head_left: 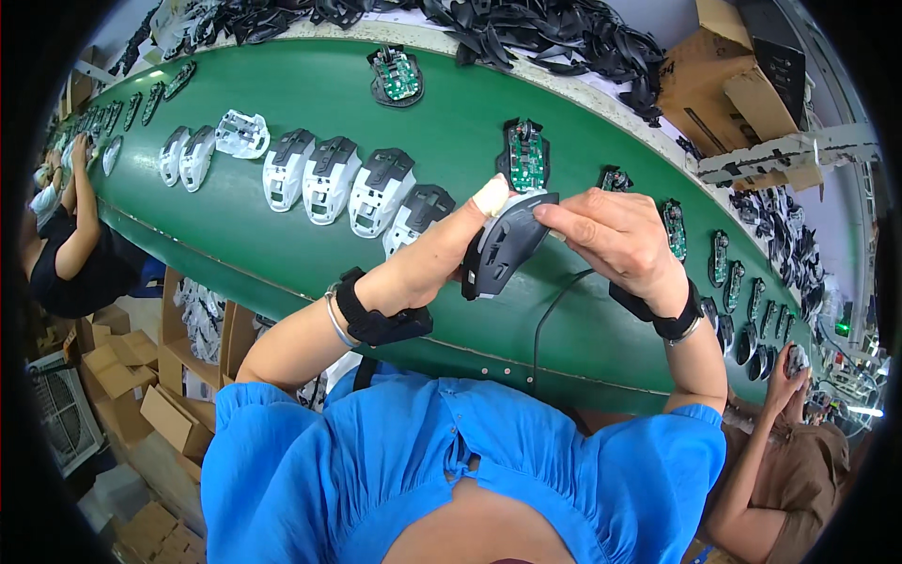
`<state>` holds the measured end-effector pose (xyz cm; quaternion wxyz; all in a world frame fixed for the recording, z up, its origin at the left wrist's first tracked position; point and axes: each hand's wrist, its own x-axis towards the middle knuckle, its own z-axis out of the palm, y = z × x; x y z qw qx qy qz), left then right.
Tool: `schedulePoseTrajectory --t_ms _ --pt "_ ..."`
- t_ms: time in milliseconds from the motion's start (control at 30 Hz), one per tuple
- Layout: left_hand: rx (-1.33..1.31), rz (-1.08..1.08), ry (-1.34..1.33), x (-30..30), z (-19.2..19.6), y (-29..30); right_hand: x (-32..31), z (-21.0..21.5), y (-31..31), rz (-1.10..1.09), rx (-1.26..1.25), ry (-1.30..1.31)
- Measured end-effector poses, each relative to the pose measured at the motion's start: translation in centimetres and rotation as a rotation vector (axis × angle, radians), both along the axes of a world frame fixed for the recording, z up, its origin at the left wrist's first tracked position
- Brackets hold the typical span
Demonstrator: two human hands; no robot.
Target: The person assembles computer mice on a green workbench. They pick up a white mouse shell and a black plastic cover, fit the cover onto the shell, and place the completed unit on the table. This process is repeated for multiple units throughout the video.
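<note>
A dark grey computer mouse shell (510, 246) is tilted in the air in front of my chest, over the green belt. My left hand (442, 244) grips its left side, with a pale cover on the thumb; the other fingers are mostly hidden beneath. The fingertips of my right hand (615, 230) are pinched at the shell's upper right edge. Just beyond it, a mouse base with a green circuit board (528, 162) lies on the belt. Close to my left wrist is a white mouse shell with a dark grey top (425, 209).
Several white-and-grey mouse shells (329, 179) line the green belt (282, 85) to the left. More mouse bases (396, 77) lie along it. Black plastic parts (564, 33) are heaped beyond, near a cardboard box (719, 89). A dark cable (545, 324) crosses the belt. Co-workers (799, 470) sit on both sides.
</note>
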<state>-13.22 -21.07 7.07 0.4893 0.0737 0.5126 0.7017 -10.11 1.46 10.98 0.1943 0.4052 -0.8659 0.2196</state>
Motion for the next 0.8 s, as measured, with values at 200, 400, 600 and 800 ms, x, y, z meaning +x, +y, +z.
schedulePoseTrajectory --t_ms 200,400,600,800 --pt "0.047 -0.028 0.047 0.5 -2.2 0.2 1.1 0.4 -0.2 -0.016 0.073 -0.154" --pt "0.084 0.048 0.223 -0.3 -1.5 0.2 3.3 -0.7 1.2 -0.258 -0.666 -0.705" --pt "-0.011 -0.031 0.550 -0.6 -2.0 1.1 2.4 -1.0 0.8 -0.186 -0.880 -1.204" --pt "-0.220 -0.070 0.659 -0.8 -2.2 2.7 3.8 -4.4 0.5 -0.316 -0.938 -1.256"
